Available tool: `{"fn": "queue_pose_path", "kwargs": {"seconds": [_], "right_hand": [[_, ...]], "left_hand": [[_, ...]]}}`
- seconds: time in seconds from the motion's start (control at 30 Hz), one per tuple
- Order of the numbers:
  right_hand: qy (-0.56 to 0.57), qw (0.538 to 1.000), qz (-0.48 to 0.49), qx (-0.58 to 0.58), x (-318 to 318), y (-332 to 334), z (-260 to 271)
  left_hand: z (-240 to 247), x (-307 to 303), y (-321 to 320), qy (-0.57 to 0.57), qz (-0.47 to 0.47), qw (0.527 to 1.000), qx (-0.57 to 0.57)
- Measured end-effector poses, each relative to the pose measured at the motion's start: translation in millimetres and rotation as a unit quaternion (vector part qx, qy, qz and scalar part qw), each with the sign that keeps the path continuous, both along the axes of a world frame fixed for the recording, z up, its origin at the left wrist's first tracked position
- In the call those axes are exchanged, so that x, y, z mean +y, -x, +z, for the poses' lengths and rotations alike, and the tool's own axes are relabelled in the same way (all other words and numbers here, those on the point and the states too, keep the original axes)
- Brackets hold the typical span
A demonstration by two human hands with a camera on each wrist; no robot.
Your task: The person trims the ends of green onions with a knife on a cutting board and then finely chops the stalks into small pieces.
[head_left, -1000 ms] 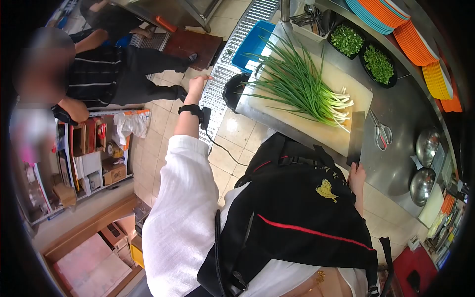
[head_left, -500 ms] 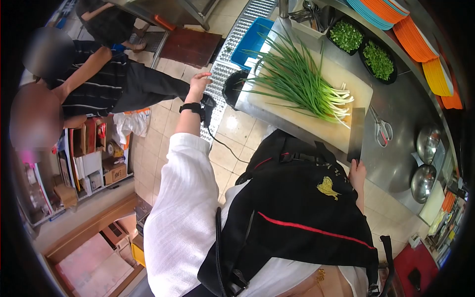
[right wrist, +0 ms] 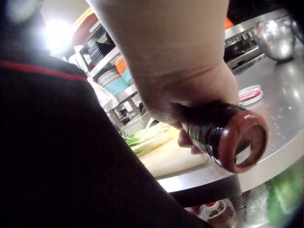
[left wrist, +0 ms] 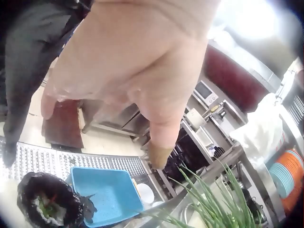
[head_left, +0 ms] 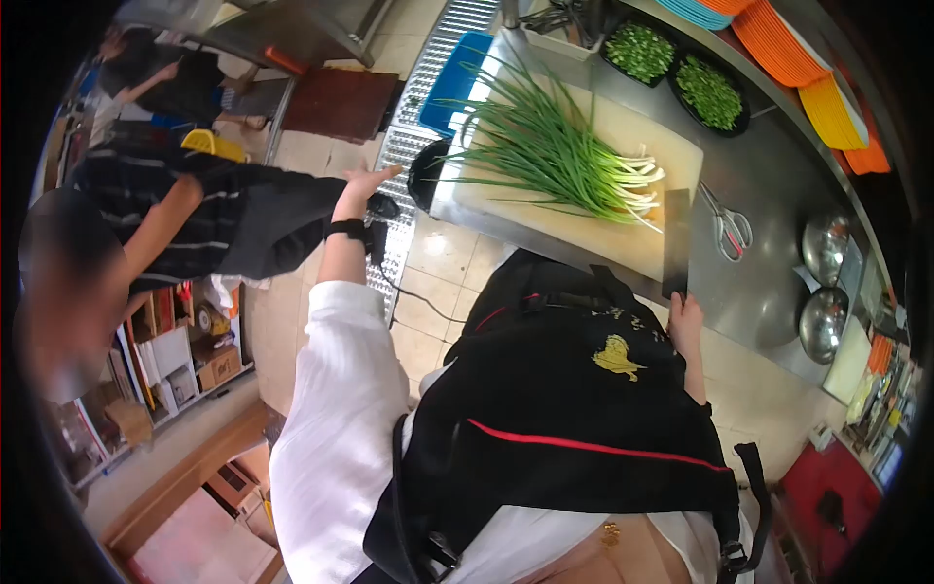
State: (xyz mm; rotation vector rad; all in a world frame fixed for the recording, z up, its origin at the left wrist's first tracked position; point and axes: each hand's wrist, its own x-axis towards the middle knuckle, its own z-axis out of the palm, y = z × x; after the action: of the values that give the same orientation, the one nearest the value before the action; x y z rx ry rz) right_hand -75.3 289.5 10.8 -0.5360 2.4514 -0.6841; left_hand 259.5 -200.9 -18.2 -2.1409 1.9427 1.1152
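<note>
My right hand (head_left: 686, 316) grips the handle of a cleaver (head_left: 675, 243), whose broad blade stands by the right end of a cutting board (head_left: 671, 146). The dark handle (right wrist: 209, 128) with its red-brown end shows close up in the right wrist view. A bunch of green onions (head_left: 555, 146) lies on the board, white ends toward the blade. My left hand (head_left: 365, 185) is held out over the floor side, fingers extended, with nothing in it. Tan wrapping (left wrist: 160, 156) covers its thumb tip in the left wrist view.
Scissors (head_left: 728, 229) lie right of the board. Two black bowls of chopped greens (head_left: 708, 92) stand behind it, metal bowls (head_left: 824, 321) at right. A blue tub (left wrist: 104, 194) and a black-lined bin (left wrist: 50, 199) are left. Another person (head_left: 156, 214) stands at left.
The head view has shifted, so the counter sits further left and higher. My left fingers have straightened outward. The other person has moved lower in view. The right hand keeps its grip on the cleaver.
</note>
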Motion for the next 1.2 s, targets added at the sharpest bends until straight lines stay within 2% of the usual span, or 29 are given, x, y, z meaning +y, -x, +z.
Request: {"fn": "queue_pose_path", "kwargs": {"seconds": [0.03, 0.1, 0.17, 0.23, 0.3, 0.37, 0.43, 0.5, 0.53, 0.57, 0.63, 0.7, 0.77, 0.83, 0.9, 0.93, 1.07, 1.13, 1.2], "right_hand": [[0.006, 1.000, -0.011, -0.019, -2, -1, 3], [0.000, 1.000, -0.014, -0.014, -1, -1, 1], [0.009, 1.000, -0.006, -0.011, -3, -3, 2], [0.000, 1.000, -0.014, 0.008, -1, -2, -3], [-0.002, 1.000, 0.006, -0.005, 1, 0, -5], [-0.021, 1.000, -0.009, -0.007, 0, 0, -5], [0.026, 0.999, -0.006, 0.020, 2, -3, -11], [0.023, 0.999, -0.029, 0.010, -2, -6, -4], [0.014, 1.000, -0.025, 0.011, -2, -6, -6], [0.005, 1.000, -0.020, 0.011, -1, -6, -8], [-0.005, 1.000, -0.022, 0.011, -1, -6, -10], [-0.016, 1.000, -0.020, 0.016, -3, -7, -9], [-0.027, 0.999, -0.026, 0.002, -4, -8, -2], [-0.015, 1.000, -0.019, 0.000, -5, -8, 0], [0.004, 1.000, -0.025, 0.004, -2, -8, -6], [0.023, 0.999, -0.024, 0.011, 0, -7, -8], [-0.015, 1.000, -0.013, 0.014, -1, 9, -6], [0.006, 0.993, 0.015, 0.114, -13, 20, -1], [-0.011, 0.992, 0.031, 0.124, -31, 34, 12]], "left_hand": [[-3, 1, 6, -0.003, -0.008, 1.000, 0.004], [-1, 6, 13, 0.192, -0.046, 0.975, 0.099], [-1, 19, 37, 0.388, -0.128, 0.905, 0.121], [35, 52, 85, 0.449, -0.198, 0.854, 0.173], [48, 86, 134, 0.440, -0.310, 0.805, 0.249], [56, 133, 181, 0.393, -0.424, 0.771, 0.270], [62, 173, 222, 0.321, -0.537, 0.758, 0.183], [40, 204, 255, 0.274, -0.598, 0.742, 0.127], [36, 214, 270, 0.246, -0.640, 0.725, 0.060], [32, 219, 282, 0.246, -0.645, 0.721, 0.064], [24, 224, 302, 0.238, -0.672, 0.699, -0.053], [20, 219, 312, 0.252, -0.668, 0.698, -0.049], [18, 213, 318, 0.210, -0.662, 0.717, -0.065], [8, 206, 323, 0.231, -0.653, 0.720, -0.032], [1, 195, 332, 0.160, -0.616, 0.771, 0.002], [-2, 195, 332, 0.186, -0.603, 0.775, 0.027], [-6, 203, 316, 0.226, -0.614, 0.754, 0.054], [-1, 208, 309, 0.248, -0.607, 0.753, 0.051], [5, 211, 305, 0.271, -0.598, 0.753, 0.050]]}}
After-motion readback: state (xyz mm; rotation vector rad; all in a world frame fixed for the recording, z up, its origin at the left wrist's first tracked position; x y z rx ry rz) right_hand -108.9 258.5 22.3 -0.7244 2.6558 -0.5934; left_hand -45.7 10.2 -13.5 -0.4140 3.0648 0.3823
